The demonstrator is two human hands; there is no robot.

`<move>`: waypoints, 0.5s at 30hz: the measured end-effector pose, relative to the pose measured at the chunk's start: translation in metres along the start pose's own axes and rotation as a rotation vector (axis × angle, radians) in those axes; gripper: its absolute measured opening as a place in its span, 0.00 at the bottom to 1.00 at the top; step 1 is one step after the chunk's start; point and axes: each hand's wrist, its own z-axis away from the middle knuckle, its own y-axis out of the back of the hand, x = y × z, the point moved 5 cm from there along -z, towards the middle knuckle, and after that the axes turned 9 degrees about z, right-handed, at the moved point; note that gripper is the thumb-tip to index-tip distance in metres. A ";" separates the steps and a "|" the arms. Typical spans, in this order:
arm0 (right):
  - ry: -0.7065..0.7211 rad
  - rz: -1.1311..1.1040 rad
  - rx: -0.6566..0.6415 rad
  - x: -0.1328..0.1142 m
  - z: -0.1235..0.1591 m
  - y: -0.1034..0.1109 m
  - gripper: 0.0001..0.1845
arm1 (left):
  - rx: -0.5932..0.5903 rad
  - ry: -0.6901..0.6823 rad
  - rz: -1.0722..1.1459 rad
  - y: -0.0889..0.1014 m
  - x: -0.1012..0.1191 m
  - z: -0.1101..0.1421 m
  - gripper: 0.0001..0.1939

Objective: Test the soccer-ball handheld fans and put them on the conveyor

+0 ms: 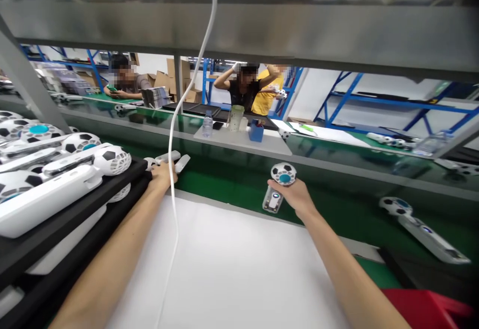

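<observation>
My right hand (297, 196) is closed around a handheld fan (283, 174) with a football-patterned head, just above the green belt (224, 184). The fan's head points up, and its clear-cased handle hangs below my thumb. At the left, my left hand (162, 175) is closed over white football-patterned fans at the belt's near edge. Their pale handles (182, 164) stick out past my fingers, which a white cable (172, 169) partly hides. Another football fan (422, 229) lies on the belt at the right, apart from my hands.
Many football fans (112, 160) fill a black stacked tray (123, 194) at the left. White sheeting (232, 264) covers the near worktop. A red bin (419, 309) stands at the lower right. Across the belt are a bottle (207, 125), a blue box (256, 132) and several people. A metal beam (239, 24) runs overhead.
</observation>
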 end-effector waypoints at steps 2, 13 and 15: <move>-0.022 0.095 -0.029 0.011 -0.008 -0.003 0.19 | -0.049 0.001 -0.004 0.001 0.004 0.003 0.19; -0.197 0.629 -0.195 0.029 -0.011 0.003 0.15 | -0.040 -0.366 0.363 0.064 0.075 0.061 0.17; -0.153 0.635 -0.165 0.014 -0.004 0.008 0.15 | -0.109 -0.418 0.462 0.071 0.084 0.076 0.18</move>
